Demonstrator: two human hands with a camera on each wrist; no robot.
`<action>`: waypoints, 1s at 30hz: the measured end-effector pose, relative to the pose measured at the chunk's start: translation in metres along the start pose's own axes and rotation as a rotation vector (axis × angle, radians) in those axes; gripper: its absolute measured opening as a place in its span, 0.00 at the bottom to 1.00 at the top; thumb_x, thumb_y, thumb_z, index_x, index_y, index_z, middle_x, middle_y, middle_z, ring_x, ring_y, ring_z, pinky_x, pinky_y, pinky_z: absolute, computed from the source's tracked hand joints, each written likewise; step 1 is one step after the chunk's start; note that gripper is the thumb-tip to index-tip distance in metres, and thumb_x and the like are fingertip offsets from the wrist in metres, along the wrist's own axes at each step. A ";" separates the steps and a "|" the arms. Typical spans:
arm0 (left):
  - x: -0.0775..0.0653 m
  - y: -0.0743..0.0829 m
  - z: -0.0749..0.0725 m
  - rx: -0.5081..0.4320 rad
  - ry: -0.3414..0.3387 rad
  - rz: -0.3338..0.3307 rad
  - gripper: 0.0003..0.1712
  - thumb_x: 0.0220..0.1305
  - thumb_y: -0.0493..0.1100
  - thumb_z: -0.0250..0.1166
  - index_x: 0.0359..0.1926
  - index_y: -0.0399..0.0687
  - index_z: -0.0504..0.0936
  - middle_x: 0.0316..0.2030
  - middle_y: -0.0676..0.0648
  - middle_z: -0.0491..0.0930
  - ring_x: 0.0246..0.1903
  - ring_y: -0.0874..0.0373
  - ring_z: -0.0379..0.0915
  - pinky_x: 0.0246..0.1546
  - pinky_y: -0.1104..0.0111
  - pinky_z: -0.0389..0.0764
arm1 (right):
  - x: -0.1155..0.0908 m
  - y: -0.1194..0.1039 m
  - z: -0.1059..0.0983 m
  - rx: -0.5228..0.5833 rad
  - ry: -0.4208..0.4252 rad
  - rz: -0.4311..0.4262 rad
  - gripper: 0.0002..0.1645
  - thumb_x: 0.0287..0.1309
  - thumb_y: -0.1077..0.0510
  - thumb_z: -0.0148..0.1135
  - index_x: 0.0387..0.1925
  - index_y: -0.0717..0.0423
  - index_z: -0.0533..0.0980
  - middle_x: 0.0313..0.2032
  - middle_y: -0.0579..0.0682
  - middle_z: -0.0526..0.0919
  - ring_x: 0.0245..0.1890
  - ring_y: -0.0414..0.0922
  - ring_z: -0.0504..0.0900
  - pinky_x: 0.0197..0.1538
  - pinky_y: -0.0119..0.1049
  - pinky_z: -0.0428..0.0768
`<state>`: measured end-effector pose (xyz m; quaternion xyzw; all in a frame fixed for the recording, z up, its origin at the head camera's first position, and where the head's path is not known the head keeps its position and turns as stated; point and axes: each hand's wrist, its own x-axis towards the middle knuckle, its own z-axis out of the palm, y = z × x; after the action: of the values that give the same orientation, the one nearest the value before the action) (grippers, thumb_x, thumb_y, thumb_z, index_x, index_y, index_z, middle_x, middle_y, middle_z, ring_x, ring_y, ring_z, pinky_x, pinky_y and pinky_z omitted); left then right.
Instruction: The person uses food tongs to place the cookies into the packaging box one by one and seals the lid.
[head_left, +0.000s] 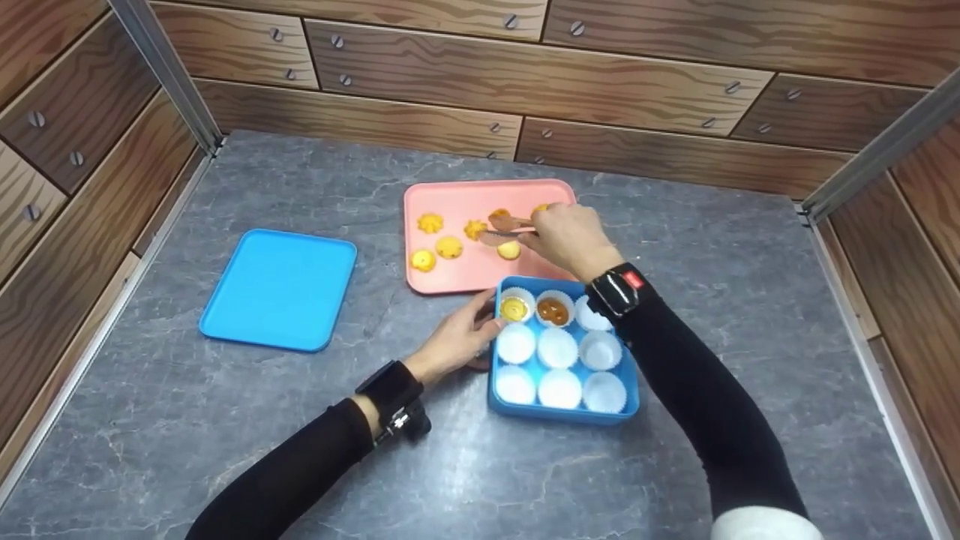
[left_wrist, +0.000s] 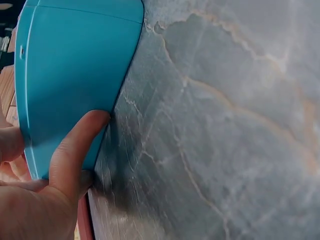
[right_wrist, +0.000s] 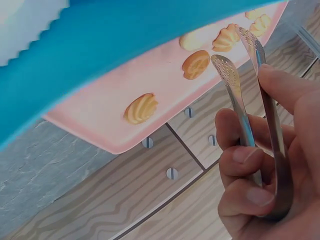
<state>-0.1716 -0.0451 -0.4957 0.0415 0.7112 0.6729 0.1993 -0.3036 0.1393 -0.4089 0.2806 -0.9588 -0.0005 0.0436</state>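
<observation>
My left hand (head_left: 456, 341) grips the far left corner of a blue box (head_left: 564, 411); its thumb (left_wrist: 77, 145) presses the side wall. Inside the box stand white paper cups (head_left: 557, 349) in rows. A yellow cookie (head_left: 514, 308) lies in one back-row cup and brown pieces (head_left: 553, 311) in the cup beside it. Beyond the box, my right hand (head_left: 574, 236) holds metal tongs (right_wrist: 270, 120) over a pink tray (head_left: 457, 277). The tong tips are spread near a swirled cookie (right_wrist: 226, 38), and I see nothing pinched between them. Several other cookies (head_left: 448, 247) lie on the tray.
A blue lid (head_left: 279, 291) lies flat on the grey marbled table (head_left: 375, 480), left of the tray. Wood-patterned walls (head_left: 480, 67) with printed screws stand behind and on both sides. Part of the box lies under the right forearm in the head view.
</observation>
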 end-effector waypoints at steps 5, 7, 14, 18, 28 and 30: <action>0.000 0.000 0.001 0.017 0.003 -0.003 0.38 0.79 0.43 0.57 0.83 0.51 0.53 0.77 0.37 0.60 0.71 0.41 0.65 0.35 0.55 0.92 | 0.013 -0.003 0.001 -0.006 -0.015 0.019 0.23 0.68 0.44 0.68 0.40 0.62 0.86 0.31 0.57 0.86 0.30 0.54 0.85 0.34 0.53 0.89; 0.001 0.000 0.001 0.024 0.008 0.004 0.38 0.79 0.43 0.58 0.83 0.50 0.53 0.77 0.36 0.60 0.71 0.41 0.65 0.35 0.56 0.92 | 0.018 -0.004 0.003 -0.017 -0.019 0.020 0.23 0.68 0.43 0.68 0.39 0.62 0.86 0.31 0.57 0.86 0.31 0.54 0.85 0.35 0.53 0.89; 0.001 0.000 0.000 0.042 0.016 0.015 0.38 0.78 0.42 0.58 0.82 0.49 0.54 0.76 0.36 0.62 0.70 0.42 0.66 0.33 0.56 0.92 | 0.029 -0.013 0.008 -0.071 -0.020 0.004 0.25 0.68 0.42 0.67 0.33 0.63 0.86 0.26 0.57 0.85 0.29 0.56 0.85 0.35 0.53 0.86; 0.001 0.001 -0.001 0.038 0.020 0.009 0.38 0.78 0.42 0.58 0.82 0.50 0.54 0.76 0.37 0.61 0.70 0.41 0.66 0.34 0.57 0.92 | 0.029 -0.018 0.009 -0.088 -0.052 0.043 0.26 0.70 0.41 0.65 0.33 0.61 0.85 0.25 0.55 0.83 0.27 0.52 0.82 0.32 0.49 0.86; -0.001 0.003 -0.002 0.004 0.015 0.000 0.38 0.79 0.42 0.58 0.82 0.50 0.53 0.76 0.36 0.61 0.70 0.41 0.66 0.36 0.55 0.92 | 0.030 -0.028 0.013 -0.089 -0.056 0.086 0.25 0.69 0.43 0.66 0.33 0.63 0.85 0.29 0.59 0.86 0.31 0.57 0.86 0.32 0.52 0.88; -0.001 0.002 -0.002 0.011 0.015 0.006 0.38 0.78 0.42 0.58 0.82 0.50 0.53 0.76 0.36 0.61 0.70 0.41 0.67 0.36 0.55 0.92 | 0.028 -0.026 0.014 -0.085 -0.055 0.081 0.24 0.68 0.43 0.68 0.34 0.64 0.85 0.30 0.60 0.87 0.32 0.58 0.87 0.34 0.53 0.88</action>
<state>-0.1719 -0.0467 -0.4934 0.0396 0.7162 0.6698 0.1917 -0.3137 0.1020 -0.4211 0.2395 -0.9693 -0.0473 0.0293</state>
